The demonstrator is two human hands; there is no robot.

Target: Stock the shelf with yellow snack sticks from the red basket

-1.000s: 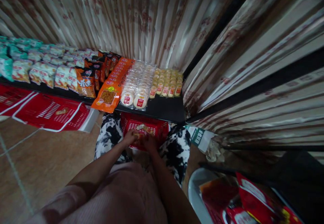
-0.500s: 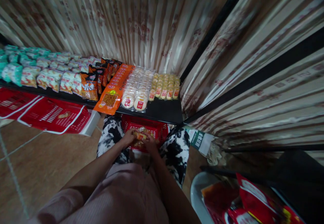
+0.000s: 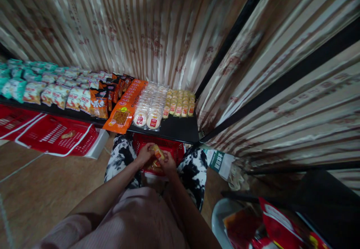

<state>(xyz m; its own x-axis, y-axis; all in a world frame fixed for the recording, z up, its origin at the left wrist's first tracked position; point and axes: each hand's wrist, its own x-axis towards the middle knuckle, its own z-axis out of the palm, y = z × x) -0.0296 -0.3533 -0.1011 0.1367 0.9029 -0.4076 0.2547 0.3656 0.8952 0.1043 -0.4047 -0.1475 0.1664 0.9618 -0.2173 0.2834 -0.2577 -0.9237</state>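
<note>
Between my knees, my left hand [image 3: 146, 153] and my right hand [image 3: 167, 162] grip a small yellow snack packet [image 3: 158, 152] with a red-orange label, one at each end. Beneath them sits a red plastic basket [image 3: 179, 147] with more yellow packets [image 3: 156, 163] in it, partly hidden by my hands. Above, on the black shelf [image 3: 180, 129], similar yellow packets [image 3: 179, 104] stand in rows at the right end. Left of these lie clear-wrapped round white crackers [image 3: 147, 116] with red labels, then a flat orange snack bag [image 3: 123, 110].
Several orange-and-black bags [image 3: 99, 101], white bags [image 3: 53, 95] and green bags [image 3: 14, 87] fill the shelf's left. Below it are a red basket [image 3: 60, 134] with a white handle. A pale bin [image 3: 221, 219] holds red packaging at lower right. A striped curtain [image 3: 157, 27] hangs behind.
The yellow packet has turned from nearly level to a slant, its left end higher, and shows more clearly between my hands. The view has shifted slightly.
</note>
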